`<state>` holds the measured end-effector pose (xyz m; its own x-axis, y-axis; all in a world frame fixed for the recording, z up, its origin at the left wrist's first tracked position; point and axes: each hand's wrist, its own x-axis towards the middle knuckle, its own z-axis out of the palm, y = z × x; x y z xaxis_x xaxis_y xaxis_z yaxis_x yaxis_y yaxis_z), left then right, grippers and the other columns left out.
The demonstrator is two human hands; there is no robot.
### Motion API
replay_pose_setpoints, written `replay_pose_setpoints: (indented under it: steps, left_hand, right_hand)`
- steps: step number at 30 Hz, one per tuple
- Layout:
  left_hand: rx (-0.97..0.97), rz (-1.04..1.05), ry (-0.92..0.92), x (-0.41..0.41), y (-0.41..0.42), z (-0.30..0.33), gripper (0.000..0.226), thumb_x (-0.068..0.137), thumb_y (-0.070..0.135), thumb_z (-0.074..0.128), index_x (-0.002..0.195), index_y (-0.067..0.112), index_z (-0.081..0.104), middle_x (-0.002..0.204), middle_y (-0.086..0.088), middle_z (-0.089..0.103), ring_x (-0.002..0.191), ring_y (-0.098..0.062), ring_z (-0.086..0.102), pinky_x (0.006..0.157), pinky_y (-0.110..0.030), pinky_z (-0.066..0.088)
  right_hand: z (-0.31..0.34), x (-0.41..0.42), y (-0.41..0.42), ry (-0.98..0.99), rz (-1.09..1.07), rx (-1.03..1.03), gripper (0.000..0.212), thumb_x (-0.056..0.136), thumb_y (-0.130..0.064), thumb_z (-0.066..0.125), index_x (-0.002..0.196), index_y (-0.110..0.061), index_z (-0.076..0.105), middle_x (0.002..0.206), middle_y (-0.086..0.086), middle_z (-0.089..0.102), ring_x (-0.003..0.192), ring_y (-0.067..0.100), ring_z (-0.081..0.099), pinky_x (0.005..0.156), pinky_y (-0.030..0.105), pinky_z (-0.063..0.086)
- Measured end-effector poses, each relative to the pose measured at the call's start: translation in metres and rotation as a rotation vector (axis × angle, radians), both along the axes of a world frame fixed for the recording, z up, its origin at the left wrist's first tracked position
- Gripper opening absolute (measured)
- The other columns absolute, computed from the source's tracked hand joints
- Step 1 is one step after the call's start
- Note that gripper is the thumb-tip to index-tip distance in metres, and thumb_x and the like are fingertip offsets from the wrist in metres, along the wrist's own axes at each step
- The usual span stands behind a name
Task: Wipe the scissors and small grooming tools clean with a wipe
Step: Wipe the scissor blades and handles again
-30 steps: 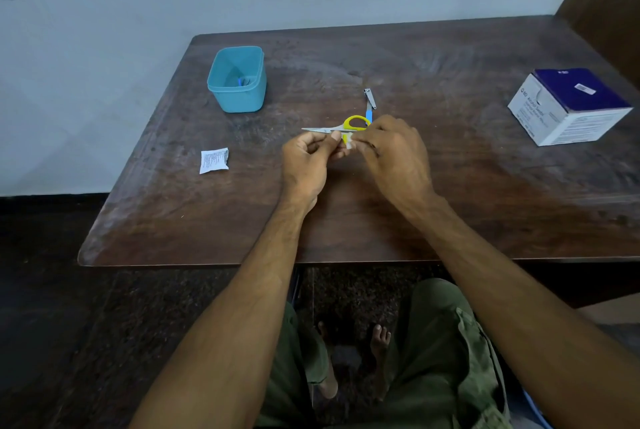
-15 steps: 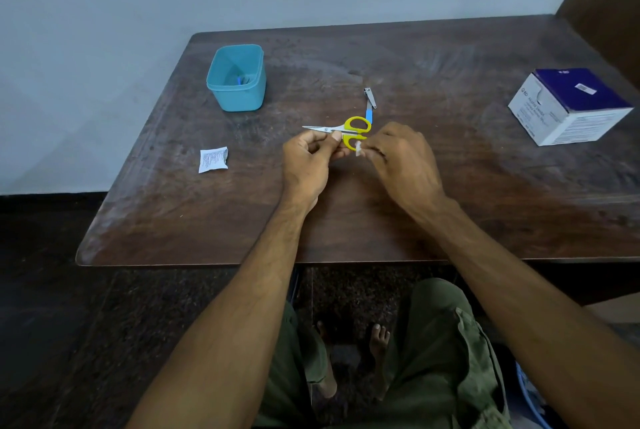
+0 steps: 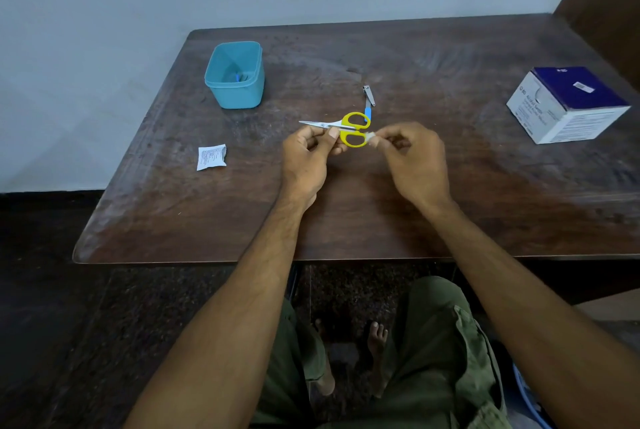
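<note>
At table centre, the left hand point(image 3: 306, 158) is pinching the scissors point(image 3: 341, 129) near the pivot, thumb and fingers curled around the shank, blades closed and pointing toward 9 o'clock, yellow loops toward 3 o'clock. The grip there is probably keeping the handles free for cleaning while steadying the tool above the table point(image 3: 433, 214). The right hand point(image 3: 414, 158) is pinching a small wad of wipe point(image 3: 371, 138) between thumb and fingertips, pressing it against the outer edge of the nearer loop; the wipe is mostly hidden, so exact contact is hard to confirm. Judged step: wiping the handle, blades possibly done or still pending.

Just past the scissors at 12 o'clock, a nail clipper point(image 3: 368, 96) with a blue-tipped piece is lying on the wood, likely queued as the next tool. At 10 o'clock a teal container point(image 3: 235, 75) is standing open, with something small and blue inside, too dim to identify. At 9 o'clock a torn white sachet point(image 3: 211, 157) is lying flat, likely the wipe's wrapper. At 2 o'clock a blue-and-white box point(image 3: 568, 105) is sitting near the table's right edge, well apart from the hands.
</note>
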<state>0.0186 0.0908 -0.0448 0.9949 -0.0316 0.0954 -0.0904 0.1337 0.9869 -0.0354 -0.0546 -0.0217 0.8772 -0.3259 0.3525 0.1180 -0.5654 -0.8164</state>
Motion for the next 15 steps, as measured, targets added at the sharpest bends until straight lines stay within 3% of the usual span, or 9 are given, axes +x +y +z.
replay_pose_setpoints:
  steps: [3,6,10,15]
  left_hand:
    - [-0.009,-0.016,-0.001,0.001,0.001,0.000,0.011,0.094,0.004,0.058,0.086,0.009,0.065,0.070,-0.001,0.069,0.062,-0.006,0.065,0.066,-0.018,0.055]
    - [-0.002,-0.037,-0.004,0.001,0.001,-0.001,0.009,0.094,0.004,0.057,0.094,0.001,0.065,0.074,-0.005,0.068,0.062,-0.004,0.065,0.064,-0.017,0.053]
    - [0.019,-0.073,-0.019,0.000,0.002,-0.001,0.013,0.094,0.003,0.056,0.100,-0.006,0.064,0.076,-0.006,0.067,0.063,-0.004,0.065,0.063,-0.015,0.051]
    - [0.005,-0.088,-0.022,0.000,0.002,0.000,0.013,0.094,0.006,0.058,0.092,-0.004,0.066,0.072,-0.007,0.068,0.062,-0.008,0.065,0.062,-0.018,0.052]
  right_hand:
    - [0.004,0.001,-0.004,0.052,-0.011,0.466,0.011,0.086,-0.018,0.072,0.076,-0.023,0.070,0.075,-0.009,0.071,0.073,0.001,0.063,0.066,0.017,0.049]
    - [0.008,0.006,-0.003,0.152,0.057,0.645,0.013,0.089,-0.018,0.069,0.077,-0.023,0.068,0.079,-0.009,0.071,0.087,0.010,0.068,0.070,0.021,0.052]
    - [0.012,0.012,0.005,0.130,0.130,0.665,0.010,0.088,-0.018,0.070,0.079,-0.022,0.070,0.082,-0.002,0.073,0.083,0.012,0.070,0.074,0.024,0.055]
    - [0.007,0.015,0.004,-0.002,0.104,0.424,0.004,0.084,-0.012,0.073,0.082,-0.015,0.074,0.085,0.005,0.075,0.075,0.009,0.067,0.072,0.025,0.054]
